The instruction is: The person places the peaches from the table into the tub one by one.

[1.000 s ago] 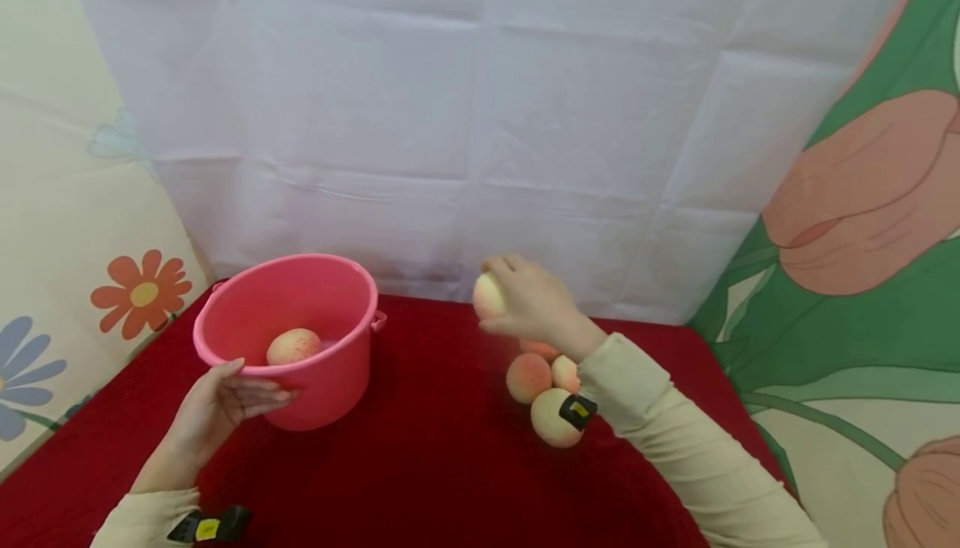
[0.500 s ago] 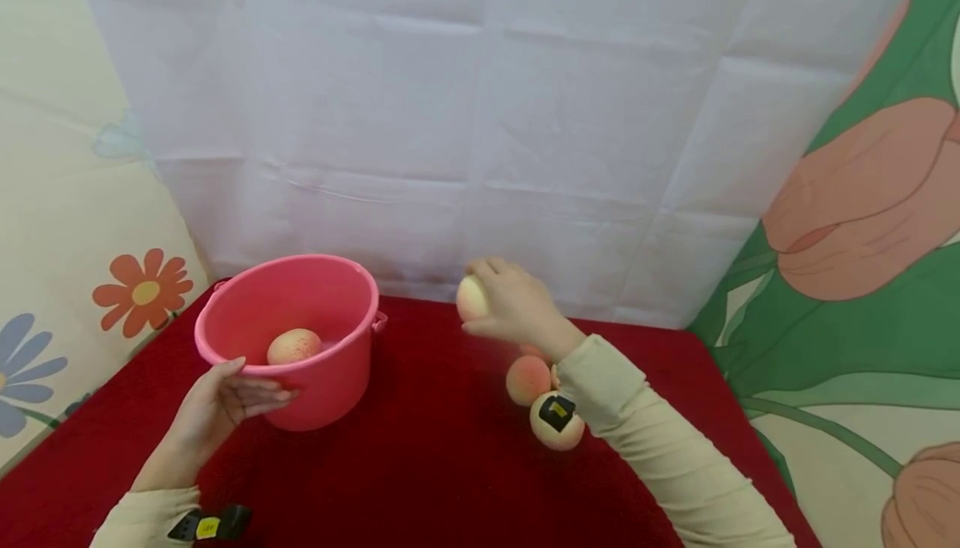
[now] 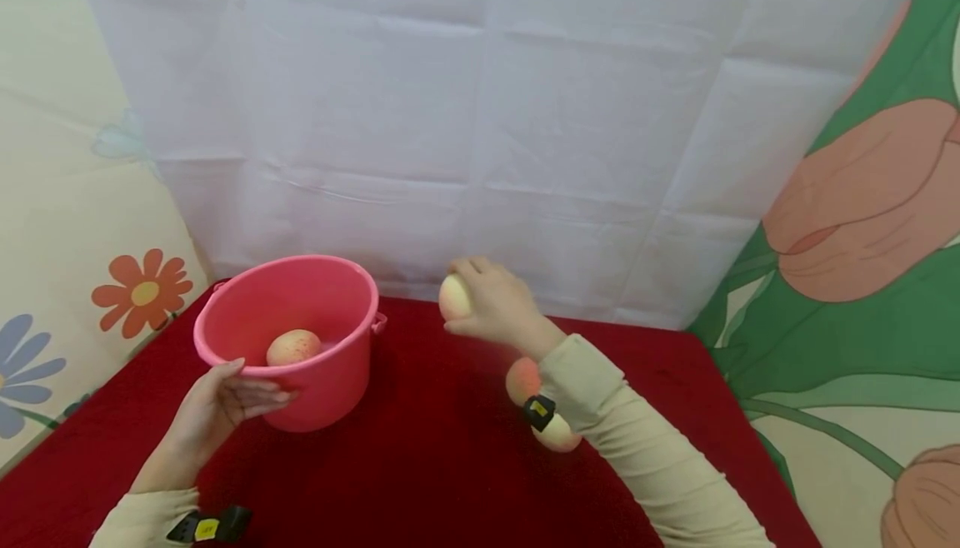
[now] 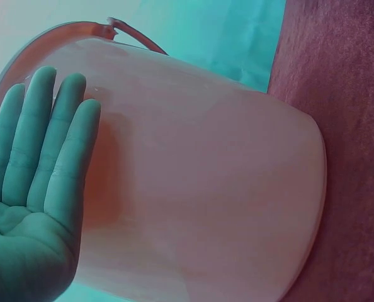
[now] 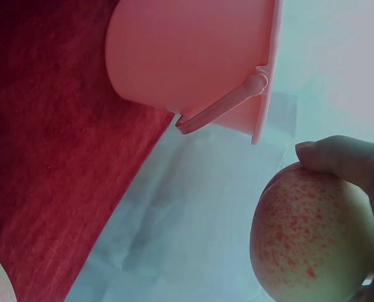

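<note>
A pink bucket [image 3: 330, 394] stands on the left of the red cloth, with one peach [image 3: 294, 347] lying inside. At its near rim is my left hand [image 3: 217, 406], thumb over the edge and fingers stretched along the outer wall; the left wrist view shows these fingers [image 4: 67, 154] straight. My right hand [image 3: 495, 302] grips another peach [image 3: 454, 298] up in the air, right of the bucket. In the right wrist view this red-speckled peach [image 5: 313, 239] is held with the thumb on its upper side, the bucket [image 5: 187, 50] beyond.
On the cloth [image 3: 427, 465], under the right forearm, lie a reddish peach [image 3: 521, 381] and a pale peach [image 3: 558, 434], partly covered by the wrist camera and sleeve. A white sheet [image 3: 465, 115] hangs behind, with flower-printed panels on both sides.
My right hand has moved left with its peach, toward the bucket. The right sleeve now covers more of the peaches on the cloth. The left hand and bucket have stayed in place.
</note>
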{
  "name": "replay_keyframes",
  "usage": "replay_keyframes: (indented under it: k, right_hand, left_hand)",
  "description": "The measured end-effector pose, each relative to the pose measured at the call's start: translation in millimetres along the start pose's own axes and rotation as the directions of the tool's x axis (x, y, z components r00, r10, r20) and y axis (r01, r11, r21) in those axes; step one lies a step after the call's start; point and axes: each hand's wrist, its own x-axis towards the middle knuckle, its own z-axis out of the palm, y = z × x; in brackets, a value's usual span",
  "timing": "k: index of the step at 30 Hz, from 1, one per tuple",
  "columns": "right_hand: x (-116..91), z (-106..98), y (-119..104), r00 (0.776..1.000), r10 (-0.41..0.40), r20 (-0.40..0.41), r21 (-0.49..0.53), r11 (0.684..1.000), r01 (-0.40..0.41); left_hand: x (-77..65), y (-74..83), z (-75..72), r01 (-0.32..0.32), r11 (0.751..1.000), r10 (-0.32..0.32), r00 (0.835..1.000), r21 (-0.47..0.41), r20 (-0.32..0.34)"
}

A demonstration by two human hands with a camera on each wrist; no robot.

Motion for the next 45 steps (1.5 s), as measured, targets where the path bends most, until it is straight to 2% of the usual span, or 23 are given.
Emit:
replay_keyframes:
  k: [18, 31, 38, 45]
  right_hand:
    - [14, 7, -20, 0.999, 0.001, 0.035, 0.001, 1.0, -0.001]
    - [30, 9, -36, 0.998, -0.026, 0.05, 0.03, 0.999, 0.024]
    - [42, 7, -46, 0.998, -0.026, 0.065, 0.041, 0.999, 0.024]
    - [48, 8, -55, 0.997, -0.063, 0.049, 0.036, 0.997, 0.061]
  left_hand:
    - [0.1, -0.5, 0.7, -0.023, 0.999, 0.024, 1.0, -0.038, 0.019]
    - [0.9, 0.3, 1.2, -0.018, 1.0, 0.018, 1.0, -0.005, 0.004]
    - [0.6, -0.2, 1.7, -0.032, 0.999, 0.032, 0.999, -0.017, 0.01]
    - [0.6, -1.1, 1.0, -0.031, 0.999, 0.031, 0.999, -0.01, 0.014]
